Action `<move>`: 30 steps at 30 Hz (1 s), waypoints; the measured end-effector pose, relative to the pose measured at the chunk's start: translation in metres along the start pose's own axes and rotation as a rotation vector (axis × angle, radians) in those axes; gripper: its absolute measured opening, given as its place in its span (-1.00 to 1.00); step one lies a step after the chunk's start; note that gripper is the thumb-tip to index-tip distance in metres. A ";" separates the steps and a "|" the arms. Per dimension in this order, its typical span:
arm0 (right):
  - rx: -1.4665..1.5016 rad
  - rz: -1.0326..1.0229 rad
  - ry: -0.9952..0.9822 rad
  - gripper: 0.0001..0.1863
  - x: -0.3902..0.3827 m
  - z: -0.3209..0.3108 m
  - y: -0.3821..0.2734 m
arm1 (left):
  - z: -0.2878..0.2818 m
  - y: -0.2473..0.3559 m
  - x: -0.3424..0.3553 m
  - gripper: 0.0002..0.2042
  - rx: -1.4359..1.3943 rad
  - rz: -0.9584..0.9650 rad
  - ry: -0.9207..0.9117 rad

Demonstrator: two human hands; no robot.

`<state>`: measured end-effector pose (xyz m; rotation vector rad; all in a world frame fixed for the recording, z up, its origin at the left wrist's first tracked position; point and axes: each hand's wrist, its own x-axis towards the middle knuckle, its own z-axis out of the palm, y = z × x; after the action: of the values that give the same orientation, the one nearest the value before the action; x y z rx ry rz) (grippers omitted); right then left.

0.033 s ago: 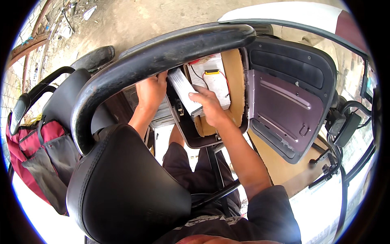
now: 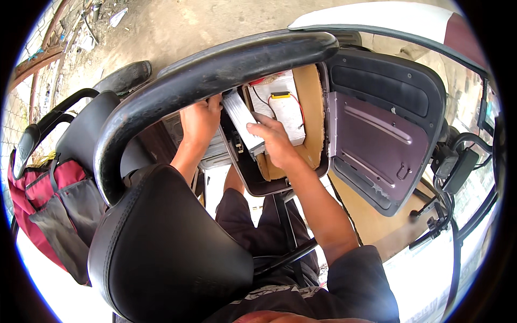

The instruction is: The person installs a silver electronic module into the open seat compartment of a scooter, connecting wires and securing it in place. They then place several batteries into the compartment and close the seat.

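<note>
My right hand (image 2: pixel 273 137) is closed around the near part of a silver, ribbed metal box (image 2: pixel 240 119), its thumb lying across the ribs. This box stands tilted along the left wall of an open storage compartment (image 2: pixel 269 187). Beside the box's far end is my left hand (image 2: pixel 199 124), at the compartment's left rim. The black bar above covers most of its fingers, so what they hold cannot be made out. Within the compartment, right of the metal box, sits a white-wrapped block (image 2: pixel 285 110) with a yellow-and-black connector (image 2: pixel 280 95) and thin red and black wires.
A brown cardboard liner (image 2: pixel 311 107) lines the compartment. Its purple-brown lid (image 2: pixel 377 140) hangs open to the right. The thick black bar (image 2: pixel 215 67) arches over my hands. A black padded seat (image 2: pixel 167 247) stands near left, with a red-and-grey bag (image 2: pixel 62 204) beyond it.
My right hand has shifted slightly left, and the ribbed metal box has moved a little with it. My left hand stays almost where it was.
</note>
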<state>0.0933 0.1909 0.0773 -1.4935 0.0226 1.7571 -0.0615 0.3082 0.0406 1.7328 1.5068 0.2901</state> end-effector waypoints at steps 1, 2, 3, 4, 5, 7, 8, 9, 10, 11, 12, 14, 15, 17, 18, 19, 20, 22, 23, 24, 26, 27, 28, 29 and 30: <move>-0.049 -0.021 0.015 -0.52 0.003 0.003 0.004 | -0.004 0.008 -0.001 -0.77 -0.006 -0.030 -0.045; -0.097 -0.042 0.029 -0.53 0.006 0.006 0.009 | -0.007 0.014 -0.003 -0.74 -0.012 -0.061 -0.089; -0.199 -0.063 0.055 -0.53 0.012 0.007 0.012 | -0.007 0.014 -0.006 -0.71 -0.010 0.000 -0.112; -0.173 -0.035 0.100 -0.54 0.018 0.014 0.017 | -0.006 0.014 -0.008 -0.68 -0.011 0.064 -0.137; -0.200 -0.016 0.098 -0.57 0.022 0.014 0.019 | -0.007 0.015 -0.011 -0.65 -0.013 0.129 -0.162; -0.243 -0.006 0.163 -0.62 0.025 0.021 0.018 | -0.015 0.023 -0.015 -0.63 -0.014 0.080 -0.179; -0.203 0.003 0.180 -0.63 0.028 0.026 0.018 | -0.027 0.029 -0.016 -0.62 -0.004 0.047 -0.179; -0.164 0.011 0.197 -0.63 0.031 0.031 0.017 | -0.039 0.036 -0.014 -0.62 -0.055 -0.005 -0.162; -0.124 0.020 0.225 -0.64 0.034 0.034 0.017 | -0.045 0.042 -0.014 -0.62 -0.180 -0.028 -0.133; -0.104 0.004 0.246 -0.64 0.043 0.034 0.022 | -0.046 0.035 -0.015 -0.60 -0.176 -0.038 -0.145; -0.121 0.027 0.277 -0.64 0.048 0.035 0.024 | -0.046 0.024 -0.017 -0.58 -0.171 -0.048 -0.156; -0.154 0.072 0.328 -0.63 0.059 0.047 0.022 | -0.045 0.005 -0.026 -0.49 -0.215 -0.057 -0.171; -0.177 0.007 0.391 -0.63 0.069 0.044 0.032 | -0.039 0.002 -0.030 -0.44 -0.252 -0.055 -0.198; -0.230 0.015 0.416 -0.63 0.076 0.037 0.040 | -0.032 0.003 -0.037 -0.35 -0.226 -0.047 -0.205; -0.257 0.019 0.419 -0.63 0.078 0.037 0.038 | -0.030 0.004 -0.039 -0.30 -0.208 -0.046 -0.200; -0.295 0.019 0.467 -0.61 0.082 0.042 0.032 | -0.028 0.003 -0.039 -0.25 -0.222 -0.052 -0.228; -0.297 0.051 0.465 -0.60 0.084 0.046 0.028 | -0.027 0.003 -0.040 -0.26 -0.260 -0.087 -0.229; -0.304 0.113 0.469 -0.59 0.087 0.052 0.018 | -0.024 0.007 -0.042 -0.28 -0.345 -0.154 -0.235; -0.312 0.111 0.487 -0.59 0.092 0.053 0.019 | -0.019 0.003 -0.042 -0.30 -0.292 -0.160 -0.205; -0.325 0.114 0.497 -0.59 0.095 0.054 0.020 | -0.016 0.001 -0.043 -0.32 -0.281 -0.148 -0.188; -0.351 0.119 0.524 -0.60 0.102 0.051 0.027 | -0.007 -0.003 -0.045 -0.36 -0.263 -0.121 -0.159; -0.380 0.118 0.524 -0.60 0.105 0.049 0.031 | -0.004 -0.004 -0.046 -0.36 -0.270 -0.154 -0.154; -0.401 0.111 0.533 -0.59 0.106 0.051 0.031 | -0.001 -0.003 -0.046 -0.36 -0.274 -0.189 -0.145; -0.422 0.104 0.542 -0.59 0.106 0.052 0.031 | 0.001 -0.002 -0.047 -0.37 -0.277 -0.223 -0.135; -0.443 0.097 0.551 -0.58 0.106 0.053 0.031 | 0.004 -0.001 -0.047 -0.38 -0.268 -0.221 -0.113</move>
<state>0.0351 0.2547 -0.0097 -2.3002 -0.0144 1.4250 -0.0716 0.2639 0.0523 1.3388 1.4873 0.2615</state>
